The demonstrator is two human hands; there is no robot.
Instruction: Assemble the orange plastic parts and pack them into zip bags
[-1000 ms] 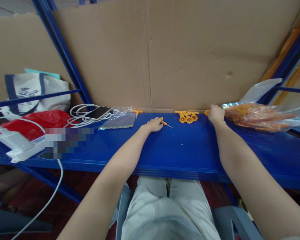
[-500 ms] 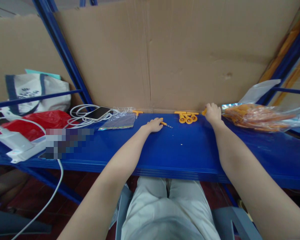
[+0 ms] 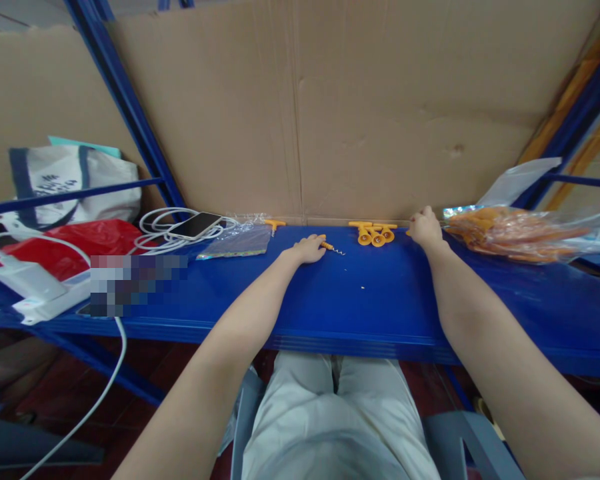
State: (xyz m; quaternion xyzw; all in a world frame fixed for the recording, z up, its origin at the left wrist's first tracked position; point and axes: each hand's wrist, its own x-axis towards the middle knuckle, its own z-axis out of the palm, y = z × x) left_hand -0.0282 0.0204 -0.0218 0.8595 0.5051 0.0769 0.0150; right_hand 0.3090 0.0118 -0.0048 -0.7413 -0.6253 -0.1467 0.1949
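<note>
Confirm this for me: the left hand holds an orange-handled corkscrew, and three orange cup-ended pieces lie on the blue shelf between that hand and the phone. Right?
Not quite: in the head view, the three orange cup-ended pieces lie between the left hand and the right hand. The rest is right.

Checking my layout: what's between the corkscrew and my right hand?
Between the corkscrew and your right hand, the head view shows three yellow cup-ended pieces near the cardboard, and white specks nearer you.
</note>
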